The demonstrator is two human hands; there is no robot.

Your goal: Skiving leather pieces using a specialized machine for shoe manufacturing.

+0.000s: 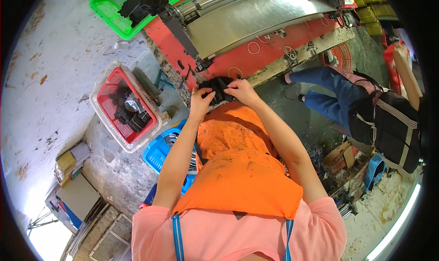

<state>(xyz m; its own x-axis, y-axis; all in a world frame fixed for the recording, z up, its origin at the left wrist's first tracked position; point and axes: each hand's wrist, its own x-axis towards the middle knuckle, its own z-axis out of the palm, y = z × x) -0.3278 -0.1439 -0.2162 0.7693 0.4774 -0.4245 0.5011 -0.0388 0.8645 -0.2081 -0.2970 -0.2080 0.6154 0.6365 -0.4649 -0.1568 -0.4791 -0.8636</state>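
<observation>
A soft-looking dark black piece [218, 88] rests at the far end of my orange apron [238, 174], by the machine's near edge. The fingertips of my left hand [200, 104] pinch its left side. On its right side, my right hand [243, 93] grips it between thumb and fingers. The piece's exact kind is hard to make out, as my fingers cover part of it. Just beyond it, a thin pale ring [235, 73] lies against the red surface.
A machine with a shiny metal plate [247, 23] and red bed [228, 60] stands ahead. To the left are a green basket [123, 31], a red basket [103, 93] with black pieces and a blue basket [155, 155]. Another person [361, 105] is at the right.
</observation>
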